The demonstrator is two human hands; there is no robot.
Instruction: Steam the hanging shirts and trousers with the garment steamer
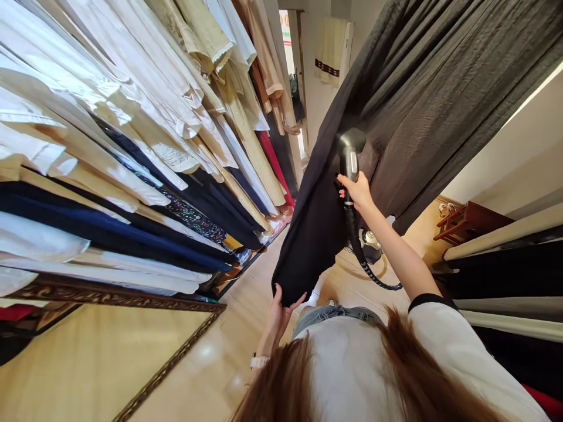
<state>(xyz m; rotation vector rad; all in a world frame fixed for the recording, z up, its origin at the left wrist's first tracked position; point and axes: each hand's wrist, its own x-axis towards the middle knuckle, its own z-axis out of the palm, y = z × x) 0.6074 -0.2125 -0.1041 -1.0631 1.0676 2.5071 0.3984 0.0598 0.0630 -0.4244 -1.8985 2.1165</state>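
A long black garment (323, 205) hangs down in front of me from the upper right, its lower end pulled toward my body. My left hand (284, 310) grips the bottom edge of that cloth between thumb and fingers. Wrapped round the handle of a black garment steamer head (349, 155) is my right hand (355, 189). The steamer head lies against or very close to the dark fabric. From its handle a black ribbed hose (358, 249) runs down and curls right, toward a steamer base (370, 246) on the floor, partly hidden by my arm.
Racks of white, beige and navy clothes (176, 117) line the left side. A mirror with a carved frame (176, 351) stands at lower left. To the right are a small reddish-brown wooden stool (475, 221) and more hanging clothes (514, 281). A towel-like cloth (329, 50) hangs at the back.
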